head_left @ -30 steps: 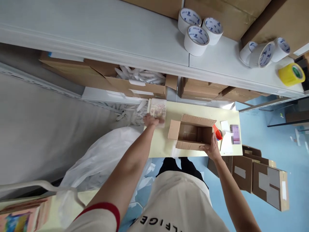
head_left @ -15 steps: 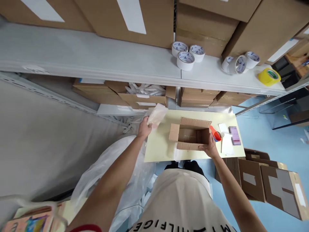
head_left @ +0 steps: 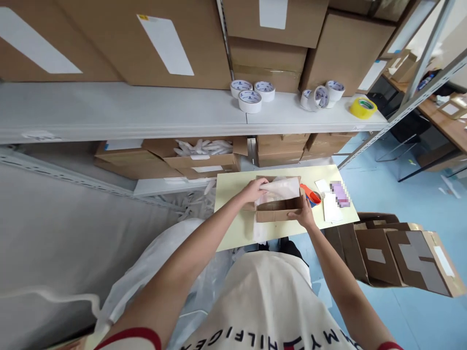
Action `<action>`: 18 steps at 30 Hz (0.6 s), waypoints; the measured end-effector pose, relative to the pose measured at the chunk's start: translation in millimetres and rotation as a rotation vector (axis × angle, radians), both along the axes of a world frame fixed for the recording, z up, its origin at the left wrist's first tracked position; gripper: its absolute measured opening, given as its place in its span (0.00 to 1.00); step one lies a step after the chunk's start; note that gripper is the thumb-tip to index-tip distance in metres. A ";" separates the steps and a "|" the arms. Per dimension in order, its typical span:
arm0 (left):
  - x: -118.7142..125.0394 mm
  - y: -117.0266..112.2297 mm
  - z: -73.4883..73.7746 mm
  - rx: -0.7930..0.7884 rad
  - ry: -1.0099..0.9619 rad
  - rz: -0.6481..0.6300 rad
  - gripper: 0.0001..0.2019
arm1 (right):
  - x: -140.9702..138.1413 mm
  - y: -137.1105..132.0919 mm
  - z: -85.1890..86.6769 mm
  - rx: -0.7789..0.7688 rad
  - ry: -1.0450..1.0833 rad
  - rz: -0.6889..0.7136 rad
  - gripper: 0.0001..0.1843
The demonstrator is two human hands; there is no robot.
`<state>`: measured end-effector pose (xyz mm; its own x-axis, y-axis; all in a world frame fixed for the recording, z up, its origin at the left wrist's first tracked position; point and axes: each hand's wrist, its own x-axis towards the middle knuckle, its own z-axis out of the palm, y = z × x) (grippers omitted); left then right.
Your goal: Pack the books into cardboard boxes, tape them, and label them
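An open cardboard box (head_left: 277, 213) stands on a small pale-yellow table (head_left: 233, 228). My left hand (head_left: 253, 190) grips a flat whitish packet (head_left: 279, 188) and holds it over the box's opening, partly inside. My right hand (head_left: 304, 216) is closed on the box's near right corner, fingers on the wall. An orange tape dispenser (head_left: 310, 195) lies just right of the box.
White slips (head_left: 330, 206) lie at the table's right end. A shelf (head_left: 146, 109) above carries tape rolls (head_left: 251, 95), a yellow roll (head_left: 363, 107) and big cartons. A white plastic bag (head_left: 153, 272) sits at lower left. Taped cardboard boxes (head_left: 404, 257) stand on the blue floor at right.
My left hand lifted the packet off the table's far left corner and carried it right, over the box. My right hand stayed on the box. The camera tilted up.
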<state>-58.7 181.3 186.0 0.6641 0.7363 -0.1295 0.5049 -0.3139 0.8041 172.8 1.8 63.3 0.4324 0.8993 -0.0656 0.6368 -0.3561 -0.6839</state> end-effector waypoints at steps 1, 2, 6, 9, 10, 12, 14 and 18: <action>5.7 -2.2 -8.7 -0.016 0.028 -0.011 0.12 | 0.3 -0.7 -0.6 0.000 0.009 0.001 0.63; 9.6 -4.1 -17.0 -0.029 0.050 -0.020 0.11 | 0.6 -1.5 -1.5 0.006 0.017 0.002 0.62; 18.8 -9.9 -40.8 -0.069 0.117 -0.059 0.10 | -0.1 -5.1 -4.5 0.035 0.030 0.008 0.62; 27.1 -16.8 -47.1 -0.065 0.169 -0.076 0.10 | -2.5 -6.8 -2.9 0.007 0.017 -0.012 0.63; 29.1 -20.5 -46.7 -0.052 0.182 -0.079 0.11 | -2.9 -7.3 -1.5 -0.011 0.008 -0.025 0.63; 28.6 -30.3 -42.3 -0.014 0.192 -0.084 0.13 | -2.3 -8.3 1.8 -0.029 0.001 -0.045 0.61; 19.4 -42.8 -36.0 0.078 0.187 -0.060 0.16 | 0.7 -9.1 5.6 0.008 0.034 -0.058 0.56; -20.5 -69.9 -36.1 0.347 0.210 0.361 0.29 | 10.4 -8.0 13.8 0.140 0.264 -0.158 0.50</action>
<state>-79.2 111.5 149.8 0.3470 0.9360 0.0587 0.7687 -0.3197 0.5540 183.2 -6.2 77.1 0.5515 0.8309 -0.0744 0.3753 -0.3268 -0.8674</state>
